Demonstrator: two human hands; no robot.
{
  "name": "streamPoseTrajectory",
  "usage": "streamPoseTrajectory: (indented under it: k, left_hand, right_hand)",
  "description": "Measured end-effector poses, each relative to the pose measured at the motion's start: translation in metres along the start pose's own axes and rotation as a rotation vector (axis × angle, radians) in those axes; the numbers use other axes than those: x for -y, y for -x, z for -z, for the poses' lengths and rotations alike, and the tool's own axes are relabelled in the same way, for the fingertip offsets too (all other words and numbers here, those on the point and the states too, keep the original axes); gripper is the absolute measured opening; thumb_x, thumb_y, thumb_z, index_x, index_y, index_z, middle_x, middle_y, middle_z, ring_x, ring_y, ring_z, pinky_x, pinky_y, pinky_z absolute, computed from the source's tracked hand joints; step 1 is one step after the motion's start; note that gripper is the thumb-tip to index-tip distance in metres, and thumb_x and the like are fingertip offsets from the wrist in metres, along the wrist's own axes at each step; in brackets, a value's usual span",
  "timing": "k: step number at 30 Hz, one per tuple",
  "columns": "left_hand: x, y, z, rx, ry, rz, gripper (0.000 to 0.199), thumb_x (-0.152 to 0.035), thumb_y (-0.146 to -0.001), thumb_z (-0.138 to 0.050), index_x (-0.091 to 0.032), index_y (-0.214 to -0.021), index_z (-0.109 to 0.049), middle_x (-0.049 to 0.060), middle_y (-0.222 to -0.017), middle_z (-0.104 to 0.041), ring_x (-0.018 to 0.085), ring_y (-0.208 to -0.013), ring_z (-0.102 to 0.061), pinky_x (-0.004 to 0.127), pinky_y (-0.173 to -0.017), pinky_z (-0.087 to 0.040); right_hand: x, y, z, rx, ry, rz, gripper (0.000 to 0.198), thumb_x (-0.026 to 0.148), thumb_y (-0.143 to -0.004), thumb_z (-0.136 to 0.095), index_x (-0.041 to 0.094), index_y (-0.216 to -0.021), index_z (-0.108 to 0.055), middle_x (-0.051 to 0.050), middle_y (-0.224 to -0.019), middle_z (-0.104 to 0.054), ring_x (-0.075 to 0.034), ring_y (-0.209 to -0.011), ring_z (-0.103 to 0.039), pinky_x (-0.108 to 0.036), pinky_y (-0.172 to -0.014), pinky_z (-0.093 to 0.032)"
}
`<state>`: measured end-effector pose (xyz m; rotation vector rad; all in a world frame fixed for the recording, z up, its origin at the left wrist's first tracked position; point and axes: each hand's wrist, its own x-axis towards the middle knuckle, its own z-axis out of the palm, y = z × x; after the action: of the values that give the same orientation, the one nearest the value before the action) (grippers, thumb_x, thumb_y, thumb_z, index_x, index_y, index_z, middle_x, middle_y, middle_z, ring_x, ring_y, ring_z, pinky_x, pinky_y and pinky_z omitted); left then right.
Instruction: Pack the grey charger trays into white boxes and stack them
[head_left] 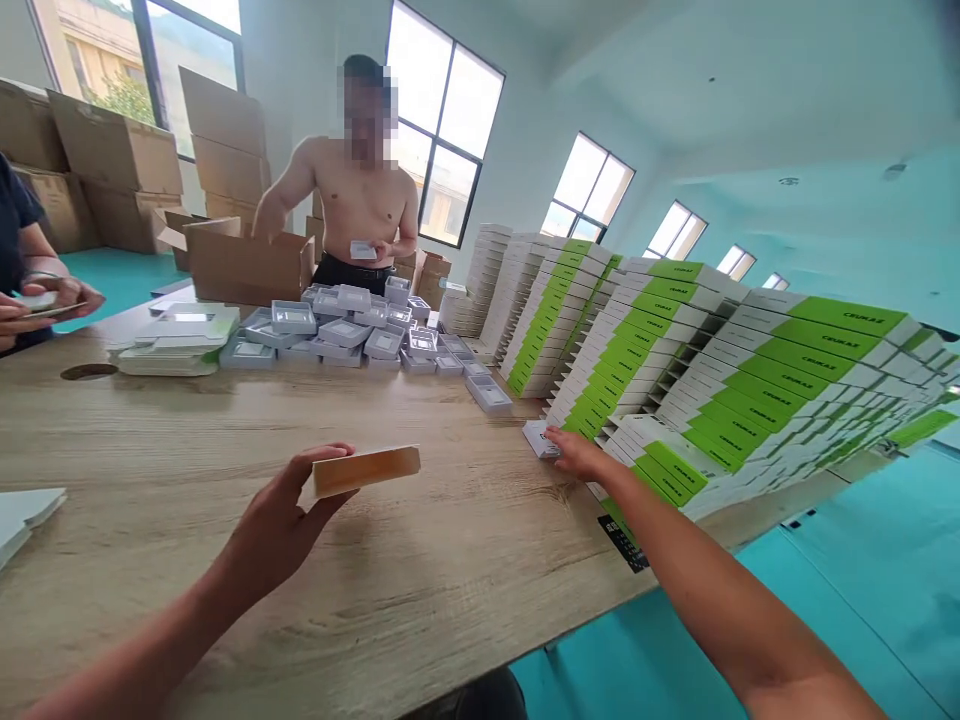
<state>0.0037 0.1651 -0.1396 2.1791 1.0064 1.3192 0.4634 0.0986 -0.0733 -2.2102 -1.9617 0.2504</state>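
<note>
My left hand (289, 505) is closed around a thin carton (367, 472), held above the table with its tan side or inside towards me; I cannot tell which. Farther right, my right hand (576, 452) has its fingers on a small white box (538, 440) at the foot of the stacked cartons. That white box lies on the wooden table (450, 560). Just beyond it rise tall stacks of white and green cartons (615, 350). A shorter stack of the same cartons (667, 470) stands beside my right forearm.
Grey-white trays (345, 330) lie in a heap at the back, beside flat white cartons (180, 335) and an open brown box (247, 265). Across the table a person (364, 205) holds a small tray. Another person's hands (56, 295) show at left. A black printed item (624, 542) lies near the edge.
</note>
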Motion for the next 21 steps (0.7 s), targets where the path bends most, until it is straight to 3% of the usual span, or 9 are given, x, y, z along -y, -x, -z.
streamPoseTrajectory:
  k: [4, 7, 10, 12, 15, 18, 19, 21]
  left_hand:
    - [0.000, -0.002, 0.000, 0.005, -0.030, 0.003, 0.037, -0.051, -0.092, -0.059, -0.029, -0.122, -0.056, 0.007, -0.124, -0.072, 0.027, -0.103, -0.072, 0.028, -0.067, -0.056]
    - [-0.001, -0.002, 0.001, 0.002, -0.045, 0.035, 0.039, -0.054, -0.091, -0.059, -0.029, -0.121, -0.057, 0.006, -0.122, -0.073, 0.022, -0.080, -0.072, 0.027, -0.057, -0.053]
    - [-0.004, -0.004, 0.003, 0.007, -0.046, 0.079, 0.041, -0.056, -0.090, -0.059, -0.028, -0.120, -0.058, 0.004, -0.120, -0.074, 0.014, -0.053, -0.060, 0.026, -0.050, -0.048]
    - [-0.005, -0.005, 0.003, 0.010, -0.037, 0.093, 0.041, -0.056, -0.090, -0.058, -0.027, -0.119, -0.057, 0.004, -0.120, -0.073, 0.014, -0.054, -0.059, 0.026, -0.050, -0.048]
    - [-0.004, -0.006, 0.003, -0.009, -0.028, 0.109, 0.039, -0.054, -0.091, -0.058, -0.027, -0.119, -0.056, 0.006, -0.123, -0.071, 0.017, -0.067, -0.065, 0.025, -0.053, -0.049]
    - [-0.001, -0.007, 0.003, -0.052, -0.017, 0.085, 0.033, -0.046, -0.093, -0.057, -0.025, -0.119, -0.056, 0.007, -0.124, -0.069, 0.022, -0.094, -0.069, 0.030, -0.074, -0.056]
    - [-0.001, -0.007, 0.003, -0.061, -0.005, 0.068, 0.030, -0.042, -0.094, -0.057, -0.025, -0.119, -0.056, 0.007, -0.124, -0.068, 0.023, -0.105, -0.067, 0.033, -0.085, -0.055]
    - [0.000, -0.007, 0.003, -0.060, 0.024, 0.039, 0.026, -0.033, -0.093, -0.056, -0.024, -0.118, -0.056, 0.007, -0.125, -0.067, 0.024, -0.118, -0.063, 0.038, -0.100, -0.050]
  right_hand:
    - [-0.023, 0.001, -0.001, 0.070, 0.032, -0.053, 0.034, 0.034, -0.097, -0.064, 0.018, -0.126, -0.061, -0.009, -0.131, -0.062, -0.025, -0.113, -0.064, -0.048, -0.096, -0.055]
    - [-0.025, -0.001, -0.002, 0.059, 0.001, -0.065, 0.030, 0.035, -0.097, -0.064, 0.017, -0.121, -0.063, -0.008, -0.123, -0.066, -0.023, -0.106, -0.066, -0.044, -0.091, -0.057]
    - [-0.020, 0.000, 0.006, -0.045, -0.050, -0.058, 0.027, 0.036, -0.097, -0.064, 0.016, -0.114, -0.066, -0.006, -0.113, -0.069, -0.020, -0.097, -0.069, -0.041, -0.086, -0.059]
    - [-0.006, 0.005, 0.012, -0.172, -0.087, -0.037, 0.025, 0.037, -0.099, -0.059, 0.015, -0.107, -0.068, -0.006, -0.103, -0.072, -0.020, -0.090, -0.070, -0.039, -0.083, -0.059]
    - [0.038, 0.020, 0.011, -0.383, -0.165, 0.042, 0.035, 0.038, -0.104, -0.044, 0.016, -0.106, -0.070, -0.008, -0.094, -0.075, -0.021, -0.083, -0.071, -0.036, -0.078, -0.059]
    - [0.106, 0.046, -0.001, -0.544, -0.263, 0.203, 0.033, 0.038, -0.105, -0.041, 0.021, -0.116, -0.067, -0.007, -0.100, -0.076, -0.020, -0.082, -0.073, -0.034, -0.077, -0.059]
    - [0.130, 0.055, -0.005, -0.607, -0.286, 0.316, 0.027, 0.033, -0.104, -0.044, 0.025, -0.117, -0.066, -0.006, -0.104, -0.076, -0.019, -0.085, -0.073, -0.034, -0.081, -0.058]
    - [0.173, 0.069, -0.013, -0.723, -0.240, 0.718, 0.028, 0.018, -0.100, -0.053, 0.028, -0.125, -0.063, -0.005, -0.109, -0.077, -0.021, -0.099, -0.073, -0.036, -0.088, -0.056]
